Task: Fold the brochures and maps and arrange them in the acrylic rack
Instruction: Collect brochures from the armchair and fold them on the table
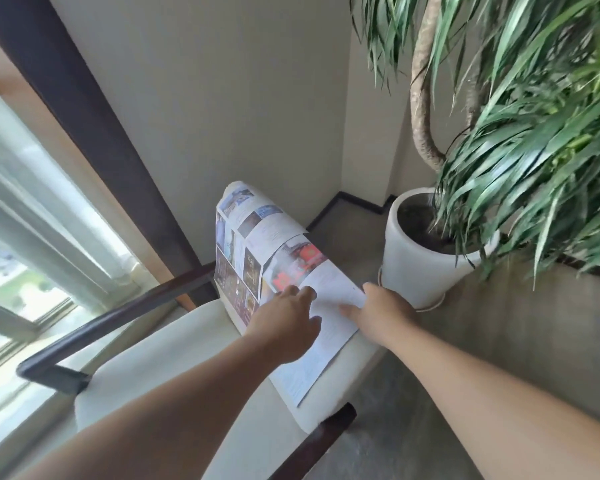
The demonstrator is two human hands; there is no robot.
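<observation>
chair seat (pixel 174 358): a cream cushion that carries the near, text-printed end of the brochure (pixel 278 244), which lies flat here.
left grip (pixel 284 327): wide, fingers spread and nearly straight, tips resting on the sheet near its middle.
right grip (pixel 385 310): pinches the sheet's right edge, thumb on top; the other fingers are hidden behind the hand.
sheet and grips: the text half runs back under the left wrist, while the picture half rises beyond both grips, bowed against the chair back.
step in hand: likely the first fold. pin the middle flat with the left, bring the edge over with the right, match the corners, then crease.
risk: the soft cushion may give a crooked crease.
plant pot (pixel 426 251): just right of the chair, leaves overhanging.
rack: not in view.
</observation>
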